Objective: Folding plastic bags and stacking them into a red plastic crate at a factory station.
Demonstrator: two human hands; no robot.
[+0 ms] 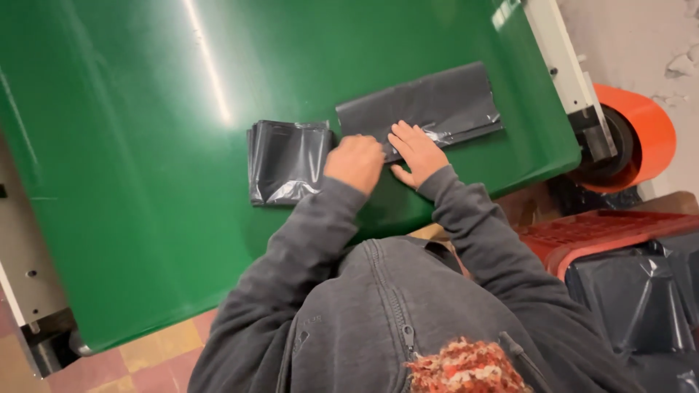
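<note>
The right hand (416,151) lies flat and open, fingers spread, pressing on the near edge of a long dark grey plastic bag (429,105) that stretches away from it across the green worktop (145,145). The left hand (354,161) is curled into a loose fist just beside the right one, its knuckles on the same bag's near left corner; whether it pinches the plastic I cannot tell. Just left of the left hand sits a stack of folded grey bags (287,161), touching or nearly touching it. Well to the right of the right hand, past the worktop's edge, are an orange roller (644,131) and a red crate (604,229) holding more dark bags.
</note>
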